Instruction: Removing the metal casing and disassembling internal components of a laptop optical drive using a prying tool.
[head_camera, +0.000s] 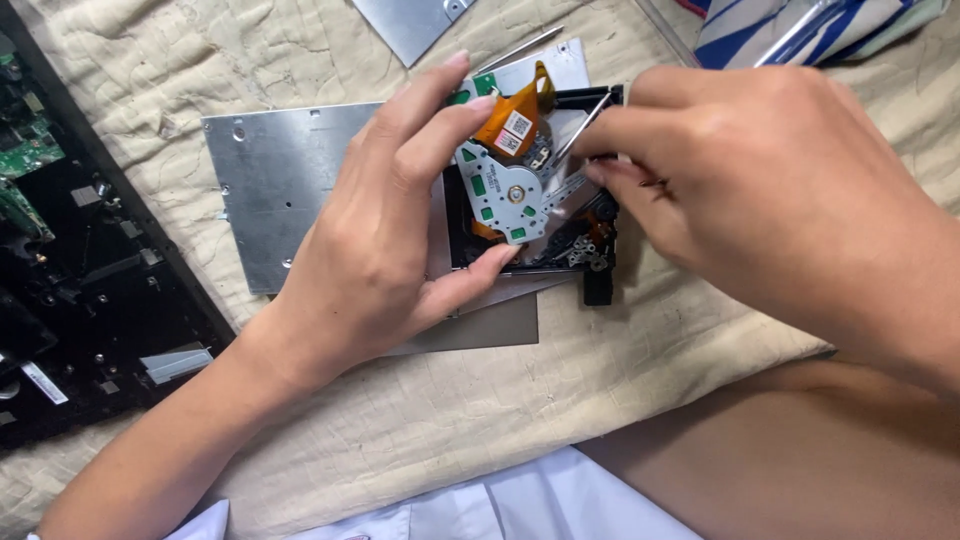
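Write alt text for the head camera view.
Two bare hands work on an opened optical drive lying on a quilted cloth: the left hand steadies it, the right hand pinches a thin metal tool. A metal plate lies beneath.

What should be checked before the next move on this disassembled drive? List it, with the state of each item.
1. Left hand steadies the drive mechanism at thumb and fingertips: ok.
2. Right hand pinches a thin metal tool at the mechanism: ok.
3. Tool tip seated on a part: cannot tell, it is hidden.
4. Orange flex cable clear of the tool: cannot tell, they lie close together.
5. Metal cover plate lies flat on the cloth: ok.
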